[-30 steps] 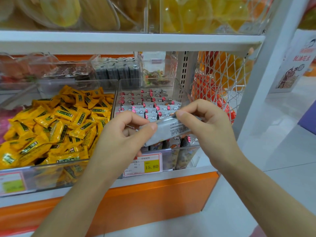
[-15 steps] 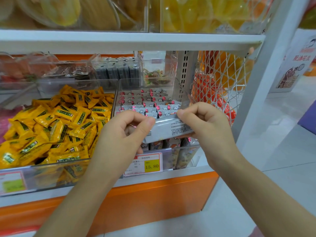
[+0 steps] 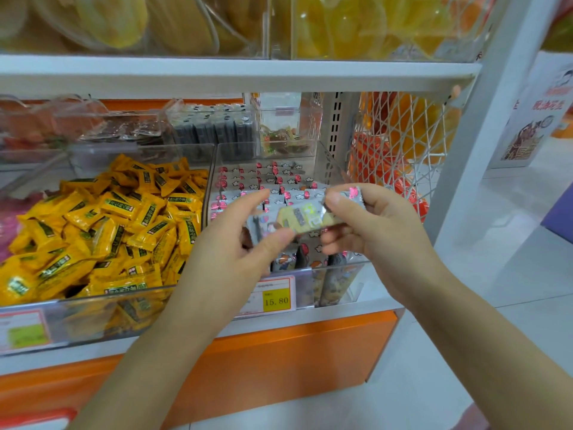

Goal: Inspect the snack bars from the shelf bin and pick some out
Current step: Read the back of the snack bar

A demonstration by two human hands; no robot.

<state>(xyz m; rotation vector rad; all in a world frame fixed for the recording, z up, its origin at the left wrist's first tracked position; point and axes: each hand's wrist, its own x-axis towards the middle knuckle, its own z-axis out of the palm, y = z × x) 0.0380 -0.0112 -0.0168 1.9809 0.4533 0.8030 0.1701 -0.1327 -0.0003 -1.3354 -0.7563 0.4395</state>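
Pinched at both ends, one snack bar (image 3: 302, 217) sits between your left hand (image 3: 235, 243) and right hand (image 3: 372, 231), just above the clear bin (image 3: 344, 264) of matching grey bars (pink marks on their tips). A white shelf (image 3: 217, 72) runs above, an orange panel (image 3: 294, 352) below, pale floor (image 3: 511, 274) to the right. The price tag (image 3: 276, 297) reads 15.80; the wrapper print is too blurred to read.

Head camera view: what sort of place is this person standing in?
Probably a snack shop aisle: clear shelf bins heaped with yellow wrapped snacks, a price tag reading 15.80, and a snack bar pinched at both ends for a closer look.
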